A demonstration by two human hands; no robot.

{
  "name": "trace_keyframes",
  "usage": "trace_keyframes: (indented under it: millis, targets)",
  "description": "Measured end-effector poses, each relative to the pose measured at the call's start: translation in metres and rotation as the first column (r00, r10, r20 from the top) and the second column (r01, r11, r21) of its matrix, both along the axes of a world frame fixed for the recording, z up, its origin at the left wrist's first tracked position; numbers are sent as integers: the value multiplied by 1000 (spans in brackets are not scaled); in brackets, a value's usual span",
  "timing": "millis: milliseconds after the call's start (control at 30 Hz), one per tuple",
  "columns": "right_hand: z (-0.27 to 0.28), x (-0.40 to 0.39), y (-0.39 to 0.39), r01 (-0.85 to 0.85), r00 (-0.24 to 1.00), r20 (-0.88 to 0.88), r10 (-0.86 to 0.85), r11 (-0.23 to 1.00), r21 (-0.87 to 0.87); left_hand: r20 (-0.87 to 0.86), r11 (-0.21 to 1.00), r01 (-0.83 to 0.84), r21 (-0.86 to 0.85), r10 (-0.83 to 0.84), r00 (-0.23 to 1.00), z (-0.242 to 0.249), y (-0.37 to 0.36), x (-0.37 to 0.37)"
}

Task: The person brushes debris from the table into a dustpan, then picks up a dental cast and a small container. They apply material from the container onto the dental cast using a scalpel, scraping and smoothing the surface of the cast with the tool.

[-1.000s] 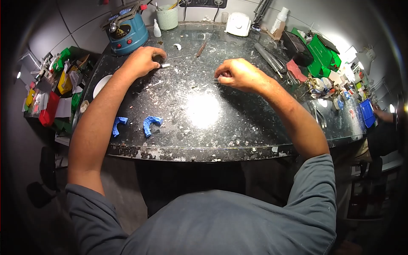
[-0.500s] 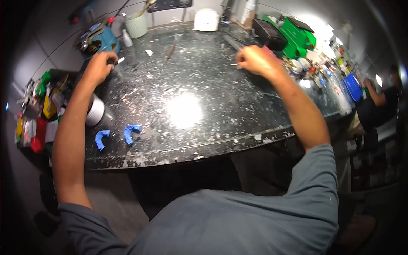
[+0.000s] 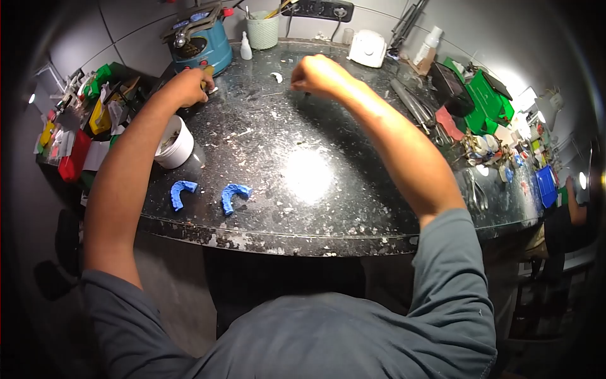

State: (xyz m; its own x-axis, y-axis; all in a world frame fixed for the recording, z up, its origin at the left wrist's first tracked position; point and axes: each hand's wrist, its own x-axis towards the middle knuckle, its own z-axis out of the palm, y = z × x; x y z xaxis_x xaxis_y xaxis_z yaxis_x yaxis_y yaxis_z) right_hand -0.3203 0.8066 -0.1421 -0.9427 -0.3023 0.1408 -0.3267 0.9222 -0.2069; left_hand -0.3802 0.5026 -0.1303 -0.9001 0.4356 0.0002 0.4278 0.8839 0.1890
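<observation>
Our L hand is out by the foot of the blue stove, fingers curled in. A small white-ended bit shows just at the fingertips, nr the back L of the bench. We can't tell if it's pinched or only touched.

Our R hand hangs over the back-middle, fingers bent down & drawn in; can't tell whether they're closed on anything. A thin metal rod lies just L of those fingertips, apart from them AFAICT, w/ a white curved scrap a little behind it.

Step in hand, we'd judge: sorting small tools at the back, 1 hand each side. Next move prob. calls for a light fingertip pinch & clear sight of the rod, plus keeping our L wrist off the stove, as we can't see if it's hot.

Nr the front edge, L side, 2 untouched blue arches sit side by side, apart; the white tub stands behind them, beside our L forearm.
</observation>
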Motion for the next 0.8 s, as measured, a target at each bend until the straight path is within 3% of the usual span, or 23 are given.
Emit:
trace_keyframes:
  millis: [100,233,400,500,533,567,600,633,667,700,733,800]
  targets:
    - [-2,-22,-27,-55,994,94,59,997,-47,1,1000,5,13,-5,1000,8,-9,18]
    - [-6,-38,-36,-160,984,84,159,987,11,-41,997,57,45,-55,998,22,-32,35]
    - [-14,-23,-26,-103,994,23,103,995,10,-128,975,73,210,-46,991,47,-41,92]
    - [-3,-12,-3,-113,993,22,114,992,-53,-325,900,277,338,-164,931,68,-47,159]
    - [-2,-12,3,-105,993,52,109,991,-81,-283,827,286,484,-161,945,69,-46,192]
    - [-1,-10,3,-90,993,69,97,990,-105,-122,680,232,696,-206,971,65,-49,227]
    - [-2,-12,0,-97,991,77,106,989,-116,-167,468,381,797,-436,884,41,-57,245]
    - [-5,-18,-3,-138,986,76,150,981,-135,-232,364,544,756,-628,743,35,-44,268]
    - [-9,-22,-9,-134,989,51,141,984,-114,-51,211,381,900,-818,574,17,-30,289]
    - [-5,-22,-19,-112,987,107,119,991,-71,111,229,223,948,-890,443,-12,-23,310]
    - [-14,-34,-19,-150,983,100,153,988,-45,358,359,-41,932,-900,250,-46,-12,325]
    - [-10,-35,-28,-108,980,160,121,991,-84,508,519,-54,853,-802,315,-105,11,342]
